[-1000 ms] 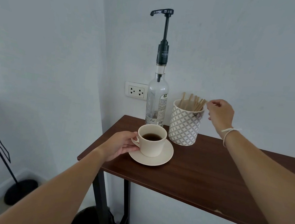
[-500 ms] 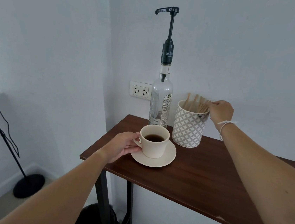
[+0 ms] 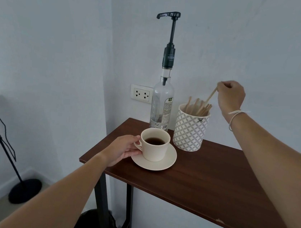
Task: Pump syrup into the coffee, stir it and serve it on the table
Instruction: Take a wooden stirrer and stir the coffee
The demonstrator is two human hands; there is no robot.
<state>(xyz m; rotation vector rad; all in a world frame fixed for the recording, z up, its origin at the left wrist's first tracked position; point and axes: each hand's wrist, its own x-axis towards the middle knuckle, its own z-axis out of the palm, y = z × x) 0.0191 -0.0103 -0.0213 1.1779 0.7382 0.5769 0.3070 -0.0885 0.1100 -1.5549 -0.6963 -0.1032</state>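
Against white walls, on the dark table [image 3: 213,179], my left hand [image 3: 123,148] grips the coffee cup [image 3: 154,145]; my right hand [image 3: 230,95] pinches a stirrer [image 3: 210,96], which could snag neighbours and topple the holder [image 3: 190,131].

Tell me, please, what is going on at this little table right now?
A person is preparing a coffee. The left hand holds the handle of the cup, which sits on its saucer on the wooden table. The right hand pinches a wooden stirrer, its lower end at the patterned holder. The syrup bottle stands behind the cup, its pump up and untouched.
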